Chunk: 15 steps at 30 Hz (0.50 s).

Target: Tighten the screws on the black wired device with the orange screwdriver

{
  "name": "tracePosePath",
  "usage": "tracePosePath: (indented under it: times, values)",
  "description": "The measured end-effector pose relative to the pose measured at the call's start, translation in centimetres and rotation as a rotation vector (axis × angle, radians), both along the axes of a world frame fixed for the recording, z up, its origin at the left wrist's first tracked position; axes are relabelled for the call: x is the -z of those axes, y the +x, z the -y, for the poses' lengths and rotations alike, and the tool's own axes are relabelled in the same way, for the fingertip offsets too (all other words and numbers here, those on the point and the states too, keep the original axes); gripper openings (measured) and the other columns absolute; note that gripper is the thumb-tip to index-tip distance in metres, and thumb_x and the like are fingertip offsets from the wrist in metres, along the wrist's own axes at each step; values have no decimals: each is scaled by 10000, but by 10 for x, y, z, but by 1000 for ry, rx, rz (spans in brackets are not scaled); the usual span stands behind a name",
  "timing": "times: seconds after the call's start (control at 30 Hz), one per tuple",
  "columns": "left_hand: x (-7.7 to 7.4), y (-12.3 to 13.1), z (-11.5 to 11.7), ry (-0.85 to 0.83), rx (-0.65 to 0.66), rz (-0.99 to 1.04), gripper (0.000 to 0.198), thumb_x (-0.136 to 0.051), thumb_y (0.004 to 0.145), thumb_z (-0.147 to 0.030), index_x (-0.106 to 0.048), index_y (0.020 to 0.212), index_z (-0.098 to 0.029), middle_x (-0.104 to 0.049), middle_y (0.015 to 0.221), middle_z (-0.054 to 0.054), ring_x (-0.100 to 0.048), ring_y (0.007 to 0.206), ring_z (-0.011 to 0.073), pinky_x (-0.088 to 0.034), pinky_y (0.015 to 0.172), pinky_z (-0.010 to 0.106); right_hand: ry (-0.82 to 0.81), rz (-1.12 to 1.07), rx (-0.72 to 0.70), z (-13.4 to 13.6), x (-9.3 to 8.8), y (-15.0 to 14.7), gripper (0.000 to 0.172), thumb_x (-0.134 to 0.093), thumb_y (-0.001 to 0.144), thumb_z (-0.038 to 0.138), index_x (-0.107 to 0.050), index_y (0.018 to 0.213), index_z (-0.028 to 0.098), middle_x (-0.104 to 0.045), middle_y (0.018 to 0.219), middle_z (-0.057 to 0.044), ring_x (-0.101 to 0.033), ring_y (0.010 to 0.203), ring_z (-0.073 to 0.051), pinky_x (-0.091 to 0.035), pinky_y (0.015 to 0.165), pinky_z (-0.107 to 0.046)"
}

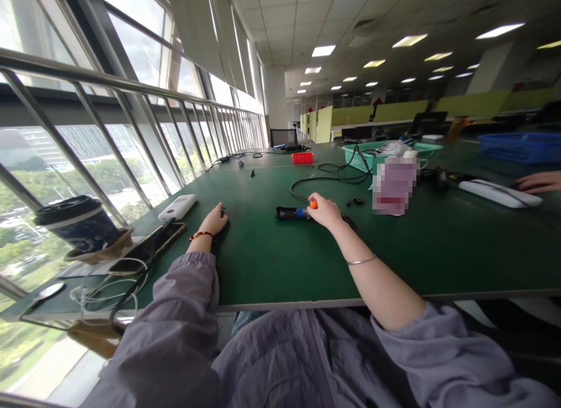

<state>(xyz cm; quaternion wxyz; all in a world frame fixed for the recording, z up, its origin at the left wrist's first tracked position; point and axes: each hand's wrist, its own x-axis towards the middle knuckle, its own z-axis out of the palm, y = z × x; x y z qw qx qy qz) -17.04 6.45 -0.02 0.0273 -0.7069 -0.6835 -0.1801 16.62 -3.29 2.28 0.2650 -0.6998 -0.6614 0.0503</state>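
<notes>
On the green table (254,268), my right hand (323,211) is closed around the rear part of a black cylindrical tool (287,213) with a blue band. An orange part (313,203) shows by its thumb and fingers. The tool lies sideways, its black end pointing left. My left hand (214,218) rests at the left with its fingers drawn together; a small dark piece (223,210) shows at the fingertips, too small to name. A black cable (298,189) curves behind the right hand. Small black parts (358,201) lie just to the right of it.
A white power bank (177,207), a phone (164,238), white cables and a dark cup (81,224) are at the left. Farther back stand a red box (302,158) and a green basket (363,156). A person's hand (541,182) is at the right edge near a white device (497,193).
</notes>
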Motion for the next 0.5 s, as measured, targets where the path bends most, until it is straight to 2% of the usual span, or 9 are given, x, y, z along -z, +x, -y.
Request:
tracePosePath:
  times: [0.1, 0.23, 0.33, 0.4, 0.5]
  values:
    - [1, 3, -1, 23, 33, -35, 620, -417, 821, -203, -338, 1416, -46, -412, 1435, 146, -370, 1338, 218, -293, 1105, 294, -6, -8, -1, 1, -1, 0, 272, -480, 839, 303, -536, 1098, 241, -680, 1014, -64, -622, 901, -226, -437, 781, -337]
    - [1, 2, -2, -12, 24, -96, 568, -377, 848, -227, -395, 1403, -109, -376, 1462, 127, -319, 1366, 245, -281, 1112, 353, 8, -1, 5, 1, 0, -1, 257, -486, 839, 302, -538, 1085, 247, -683, 1012, -66, -624, 903, -228, -436, 784, -344]
    - [-1, 0, -1, -75, 52, -132, 516, -347, 843, -205, -503, 1330, -136, -450, 1419, 87, -373, 1337, 220, -302, 1102, 321, 12, 10, 15, 1, 0, -1, 248, -484, 841, 305, -541, 1076, 249, -684, 1002, -67, -625, 901, -228, -436, 780, -341]
    - [-2, 2, 0, -55, 66, -129, 497, -346, 832, -204, -555, 1278, -142, -504, 1375, 74, -419, 1306, 205, -321, 1090, 300, 9, 6, 9, 1, 1, -1, 252, -482, 842, 305, -538, 1081, 249, -684, 1004, -62, -624, 902, -225, -436, 780, -339]
    - [-5, 10, 4, 6, 91, -99, 448, -360, 805, -188, -650, 1141, -126, -618, 1229, 113, -532, 1194, 218, -392, 1028, 305, 6, 8, 5, 0, 1, -1, 257, -479, 842, 306, -536, 1085, 248, -683, 1013, -58, -622, 910, -227, -434, 791, -345]
